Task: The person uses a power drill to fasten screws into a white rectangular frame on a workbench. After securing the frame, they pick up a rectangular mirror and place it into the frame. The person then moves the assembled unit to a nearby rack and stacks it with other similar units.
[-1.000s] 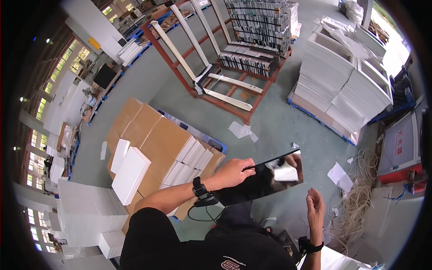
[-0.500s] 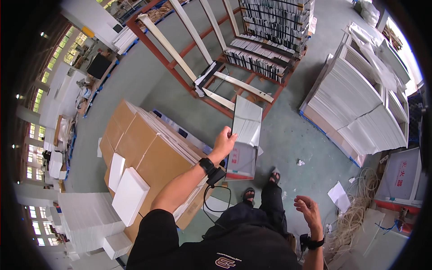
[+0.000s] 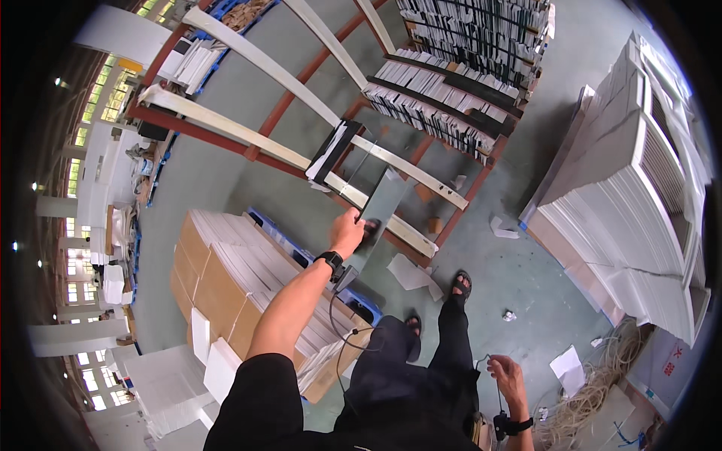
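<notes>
Step in hand, as far as I can judge: one-handed handling of a flat, mirror-like panel [image 3: 382, 214] out over the near end of a red-brown rack [image 3: 460, 218]. Panel is mid-pic, long side running approx 1 to 7 o'clock, far end overlapping the rack's pale rails [image 3: 421, 177] in view; can't tell if it touches them. Black pad [image 3: 335, 152] w/ white pieces on it sits at approx 10 o'clock from the panel; packed thin pieces [image 3: 432, 116] at approx 1 o'clock, further along the rack

Next move prob calls for a firm edge grip, slow wrist turn, corners clear of the rails; R hand could steady the free edge, since a one-sided hold may let it twist

Pose: L hand [image 3: 347, 234] closed on the panel's left long edge, back of hand up, arm reaching out toward 1 o'clock, elbow nearly straight. R hand [image 3: 509, 377] at approx 5 o'clock from the panel, well apart from it, half open w/ fingers loosely curled, nothing seen in it, forearm pointing to 12. Feet apart, sandal [image 3: 462, 283] at approx 4 o'clock from the panel
</notes>
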